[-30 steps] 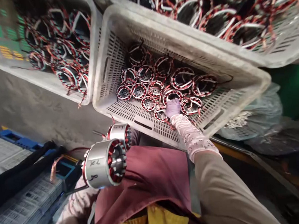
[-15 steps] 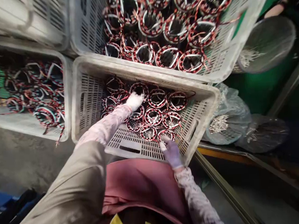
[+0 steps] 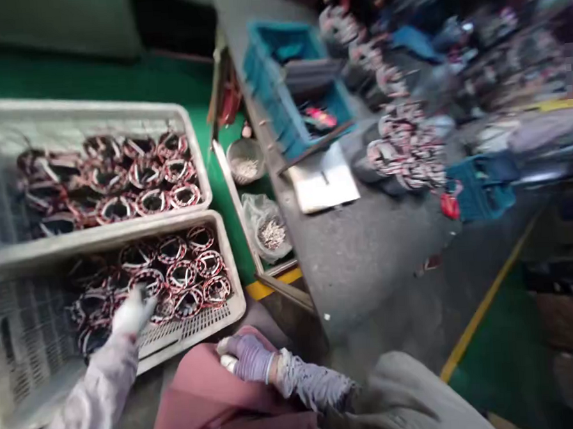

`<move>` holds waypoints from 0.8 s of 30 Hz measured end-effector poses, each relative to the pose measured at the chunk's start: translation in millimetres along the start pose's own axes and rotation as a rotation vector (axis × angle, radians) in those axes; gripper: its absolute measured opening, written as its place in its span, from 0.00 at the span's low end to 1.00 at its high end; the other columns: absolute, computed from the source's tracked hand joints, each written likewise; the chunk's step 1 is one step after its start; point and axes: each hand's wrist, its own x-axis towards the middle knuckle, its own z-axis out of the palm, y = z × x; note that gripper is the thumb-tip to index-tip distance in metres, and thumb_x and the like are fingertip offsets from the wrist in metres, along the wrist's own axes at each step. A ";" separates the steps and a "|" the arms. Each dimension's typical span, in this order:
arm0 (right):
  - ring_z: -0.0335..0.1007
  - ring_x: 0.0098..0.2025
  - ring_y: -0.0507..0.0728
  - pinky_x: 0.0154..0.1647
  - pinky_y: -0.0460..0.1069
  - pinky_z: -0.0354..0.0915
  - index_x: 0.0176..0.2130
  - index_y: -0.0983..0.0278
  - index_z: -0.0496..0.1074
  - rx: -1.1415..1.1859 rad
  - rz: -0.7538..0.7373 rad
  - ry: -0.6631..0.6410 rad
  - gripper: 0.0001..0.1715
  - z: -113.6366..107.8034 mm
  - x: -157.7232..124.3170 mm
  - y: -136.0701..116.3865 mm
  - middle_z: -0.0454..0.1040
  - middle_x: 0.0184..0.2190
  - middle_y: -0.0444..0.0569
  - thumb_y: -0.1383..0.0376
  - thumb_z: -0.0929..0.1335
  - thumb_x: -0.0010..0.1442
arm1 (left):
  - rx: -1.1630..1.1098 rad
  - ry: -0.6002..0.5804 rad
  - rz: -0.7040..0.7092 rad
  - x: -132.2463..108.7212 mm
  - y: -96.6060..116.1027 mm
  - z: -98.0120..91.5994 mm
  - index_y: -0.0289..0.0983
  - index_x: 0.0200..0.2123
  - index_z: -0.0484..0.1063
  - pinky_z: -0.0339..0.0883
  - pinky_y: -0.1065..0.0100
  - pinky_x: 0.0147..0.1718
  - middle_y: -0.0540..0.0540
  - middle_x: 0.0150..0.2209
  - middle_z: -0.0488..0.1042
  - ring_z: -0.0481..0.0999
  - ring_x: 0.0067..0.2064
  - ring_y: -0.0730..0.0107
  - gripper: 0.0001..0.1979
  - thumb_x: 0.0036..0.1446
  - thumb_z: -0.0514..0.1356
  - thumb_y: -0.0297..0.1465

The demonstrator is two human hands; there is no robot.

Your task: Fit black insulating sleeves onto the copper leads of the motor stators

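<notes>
My left hand (image 3: 132, 312), in a white glove, is over the near grey-white plastic crate (image 3: 178, 338). Its thumb and a finger stand apart, blurred, and nothing shows between them. Under and around it stand wound motor stators (image 3: 181, 274), dark cylinders ringed with red and white wire; whether the hand touches one I cannot tell. My right hand (image 3: 250, 357), in a purple glove with pale fingertips, lies at the pink apron (image 3: 203, 379) over my lap. Its fingers are loosely bent and slightly apart, with nothing in them.
Behind the near crate, another crate (image 3: 197, 155) holds more stators. To the right are a bowl (image 3: 245, 162) and a clear bag (image 3: 262, 219) of small white pieces. A grey table (image 3: 346, 262) carries a blue bin (image 3: 270, 93), white paper (image 3: 323, 180) and grouped stators (image 3: 403, 151).
The view has swung right, bringing the grey table into sight. My right hand has left the stators at the crate's front and come to my lap. My left hand is still over the crate.
</notes>
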 end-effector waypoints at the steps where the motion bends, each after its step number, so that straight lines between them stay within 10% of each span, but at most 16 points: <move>1: 0.79 0.38 0.58 0.44 0.49 0.73 0.35 0.53 0.79 -0.001 -0.059 -0.003 0.12 -40.5 -48.8 -15.1 0.82 0.34 0.40 0.60 0.66 0.54 | -0.111 -0.012 -0.015 -61.9 25.1 -7.4 0.37 0.43 0.71 0.74 0.50 0.44 0.34 0.36 0.81 0.82 0.43 0.41 0.19 0.51 0.55 0.41; 6: 0.79 0.36 0.57 0.38 0.48 0.73 0.37 0.59 0.79 0.083 -0.204 0.235 0.13 -199.6 -282.1 -48.5 0.82 0.34 0.44 0.63 0.66 0.53 | -0.553 0.082 0.090 -353.4 170.6 -17.2 0.46 0.33 0.71 0.76 0.54 0.51 0.45 0.39 0.83 0.83 0.46 0.49 0.14 0.44 0.59 0.45; 11: 0.79 0.38 0.56 0.41 0.50 0.75 0.39 0.61 0.79 0.117 -0.201 0.580 0.16 -323.8 -480.5 17.2 0.82 0.36 0.48 0.59 0.63 0.60 | -0.653 0.098 0.332 -522.7 353.6 17.9 0.40 0.40 0.75 0.72 0.54 0.57 0.40 0.48 0.82 0.81 0.52 0.52 0.21 0.48 0.59 0.47; 18: 0.77 0.49 0.62 0.58 0.61 0.68 0.47 0.66 0.76 -0.083 0.041 1.062 0.22 -569.9 -676.7 160.8 0.79 0.46 0.59 0.59 0.63 0.59 | -0.556 0.097 0.771 -637.8 580.2 63.6 0.36 0.53 0.72 0.69 0.56 0.59 0.38 0.53 0.79 0.79 0.55 0.57 0.24 0.55 0.59 0.40; 24: 0.64 0.63 0.68 0.67 0.62 0.58 0.61 0.72 0.68 -0.590 0.191 0.928 0.37 -859.6 -641.1 261.0 0.69 0.60 0.64 0.61 0.70 0.54 | -0.072 0.337 0.636 -614.6 825.6 75.3 0.32 0.60 0.68 0.65 0.49 0.60 0.30 0.58 0.74 0.74 0.60 0.44 0.29 0.58 0.62 0.40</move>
